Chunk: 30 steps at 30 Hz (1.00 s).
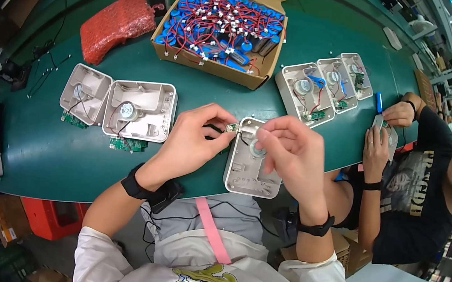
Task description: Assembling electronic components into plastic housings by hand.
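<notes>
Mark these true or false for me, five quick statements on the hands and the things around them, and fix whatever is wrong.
1. The left hand holds a small circuit board. True.
2. The right hand is inside the cardboard box. False: it is over the open case, fingers bent.
3. Blue batteries with red wires fill the box. True.
4. The red bubble-wrap bundle lies to the right of the box. False: it lies to the left of it.
5. Each of the person's wrists has a black band on it. True.
</notes>
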{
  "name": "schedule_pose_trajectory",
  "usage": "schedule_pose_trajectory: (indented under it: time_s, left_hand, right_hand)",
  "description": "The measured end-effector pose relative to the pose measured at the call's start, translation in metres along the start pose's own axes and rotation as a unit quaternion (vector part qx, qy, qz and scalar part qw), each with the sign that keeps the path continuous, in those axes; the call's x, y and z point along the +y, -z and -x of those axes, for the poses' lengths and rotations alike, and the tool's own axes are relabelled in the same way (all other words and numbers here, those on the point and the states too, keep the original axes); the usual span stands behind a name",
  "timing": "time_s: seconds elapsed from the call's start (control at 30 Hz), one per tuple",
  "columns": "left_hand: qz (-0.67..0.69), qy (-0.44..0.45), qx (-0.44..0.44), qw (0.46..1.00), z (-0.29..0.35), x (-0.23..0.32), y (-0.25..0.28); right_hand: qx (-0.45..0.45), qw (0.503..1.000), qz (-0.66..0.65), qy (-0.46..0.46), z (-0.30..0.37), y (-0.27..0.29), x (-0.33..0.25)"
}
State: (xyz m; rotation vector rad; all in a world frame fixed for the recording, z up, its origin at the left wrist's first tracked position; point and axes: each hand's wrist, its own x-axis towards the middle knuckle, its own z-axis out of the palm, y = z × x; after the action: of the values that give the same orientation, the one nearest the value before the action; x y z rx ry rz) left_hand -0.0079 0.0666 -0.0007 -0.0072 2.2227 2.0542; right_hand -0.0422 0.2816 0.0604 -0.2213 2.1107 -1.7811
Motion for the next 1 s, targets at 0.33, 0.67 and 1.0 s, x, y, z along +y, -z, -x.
schedule_pose_trajectory:
  time_s: [0.33,0.67,1.0]
  left_hand:
    - [0.008,-0.041,0.012,0.999,0.003,-0.004,-0.004]
    - [-0.016,-0.117,0.061,0.991,0.007,-0.003,-0.011]
    - [-0.008,-0.098,0.044,0.994,0.007,-0.004,-0.008]
  right_hand:
    - [0.036,0.949,0.257,0.181,-0.012,-0.020,0.017]
    - [0.046,0.973,0.206,0.095,-0.007,-0.028,0.021]
    - [0.061,0.964,0.227,0.123,-0.008,-0.034,0.025]
